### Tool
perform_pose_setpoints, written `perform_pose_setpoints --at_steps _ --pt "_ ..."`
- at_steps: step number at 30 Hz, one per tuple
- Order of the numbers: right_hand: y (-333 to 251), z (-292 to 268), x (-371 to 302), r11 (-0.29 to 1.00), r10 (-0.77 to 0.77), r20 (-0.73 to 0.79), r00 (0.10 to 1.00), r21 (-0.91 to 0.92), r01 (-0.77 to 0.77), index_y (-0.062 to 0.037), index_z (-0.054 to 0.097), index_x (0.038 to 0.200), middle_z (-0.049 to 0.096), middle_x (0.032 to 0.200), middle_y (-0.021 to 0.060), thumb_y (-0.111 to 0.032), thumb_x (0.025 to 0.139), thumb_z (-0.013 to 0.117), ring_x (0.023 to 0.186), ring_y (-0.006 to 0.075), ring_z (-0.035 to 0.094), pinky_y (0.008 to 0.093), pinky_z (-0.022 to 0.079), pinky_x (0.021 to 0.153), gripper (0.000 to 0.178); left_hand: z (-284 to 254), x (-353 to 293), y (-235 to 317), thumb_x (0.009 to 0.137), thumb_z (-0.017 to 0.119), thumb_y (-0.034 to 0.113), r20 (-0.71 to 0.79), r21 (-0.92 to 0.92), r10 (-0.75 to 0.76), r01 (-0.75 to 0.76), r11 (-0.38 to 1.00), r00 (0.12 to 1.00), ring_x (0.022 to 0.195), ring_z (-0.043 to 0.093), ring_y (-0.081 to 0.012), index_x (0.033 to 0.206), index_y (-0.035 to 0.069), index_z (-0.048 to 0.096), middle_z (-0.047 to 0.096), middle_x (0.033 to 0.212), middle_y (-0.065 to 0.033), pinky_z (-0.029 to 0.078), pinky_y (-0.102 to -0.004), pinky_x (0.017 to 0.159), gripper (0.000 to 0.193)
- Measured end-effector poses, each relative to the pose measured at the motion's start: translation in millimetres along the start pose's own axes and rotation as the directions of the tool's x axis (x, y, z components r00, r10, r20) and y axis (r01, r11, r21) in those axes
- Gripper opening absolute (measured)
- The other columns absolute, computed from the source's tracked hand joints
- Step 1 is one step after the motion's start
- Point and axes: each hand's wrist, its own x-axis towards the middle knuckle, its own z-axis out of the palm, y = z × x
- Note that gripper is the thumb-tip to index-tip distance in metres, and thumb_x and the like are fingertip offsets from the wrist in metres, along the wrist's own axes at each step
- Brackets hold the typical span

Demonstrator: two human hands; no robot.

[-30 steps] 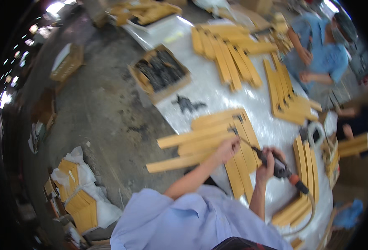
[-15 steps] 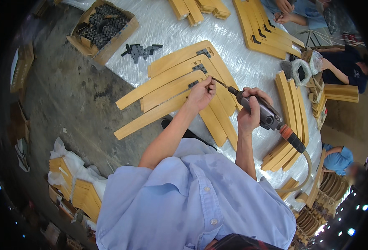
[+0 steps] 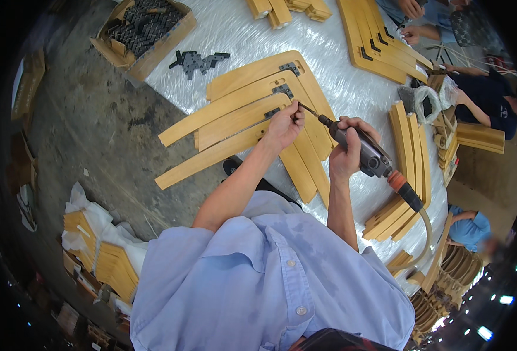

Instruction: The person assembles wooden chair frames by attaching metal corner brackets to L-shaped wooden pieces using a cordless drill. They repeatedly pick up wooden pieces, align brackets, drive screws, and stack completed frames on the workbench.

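Observation:
My right hand [image 3: 352, 149] is wrapped around a grey power driver [image 3: 370, 157], its long thin bit pointing up and left. At the bit's tip, the fingers of my left hand [image 3: 286, 126] are pinched together; whatever small thing they hold is hidden. Both hands are over a group of overlapping L-shaped wooden frames [image 3: 235, 121]. Dark metal corner brackets [image 3: 282, 90] sit at the bends of these frames. The bracket nearest my left hand is partly covered by it. A hose [image 3: 429, 234] runs from the driver's orange-and-black end down to the right.
Loose dark brackets [image 3: 197, 62] lie near a cardboard box of brackets [image 3: 147, 32] at the table's left edge. Curved wooden pieces [image 3: 407, 158] are stacked at right. More bracketed frames [image 3: 375, 44] lie at the far side, by a co-worker's hands [image 3: 411, 29]. Plastic film [image 3: 258, 44] covers the table.
The whole view has shifted slightly. Both hands keep nearly the same pose over the frames, with the driver's bit still at my left fingertips.

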Motion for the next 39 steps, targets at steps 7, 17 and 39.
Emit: perform_pose_setpoints --at_steps 7,17,39 --pt "36 12 5 0.994 0.072 0.041 0.997 -0.084 -0.068 -0.0021 0.051 0.112 0.065 0.101 0.0132 0.002 0.089 0.062 0.094 0.0201 0.065 0.0371 0.051 0.092 0.026 -22 37 9 0.103 0.053 0.019 -0.072 0.015 0.031 -0.03 0.999 0.997 0.069 0.049 -0.0086 0.1 0.004 0.059 0.055 0.086 -0.0013 0.044 -0.0196 0.059 0.017" --pt "54 20 9 0.967 0.125 0.08 0.989 -0.234 -0.103 -0.0006 0.053 0.109 0.065 0.099 0.0134 0.004 0.087 0.062 0.091 0.0208 0.065 0.0375 0.052 0.091 0.025 -29 52 16 0.103 0.05 0.01 -0.106 0.136 0.071 -0.056 0.989 0.992 0.068 0.049 -0.0068 0.102 0.002 0.059 0.056 0.087 -0.0013 0.041 -0.0181 0.059 0.012" --pt "65 30 14 0.943 0.151 0.084 0.985 -0.31 -0.118 -0.0015 0.052 0.108 0.065 0.099 0.0121 0.003 0.087 0.063 0.089 0.0193 0.065 0.0345 0.053 0.087 0.024 -25 57 16 0.101 0.052 0.009 -0.135 0.118 0.08 -0.064 0.991 0.988 0.064 0.048 -0.007 0.097 0.005 0.059 0.056 0.084 -0.0012 0.038 -0.019 0.052 0.009"
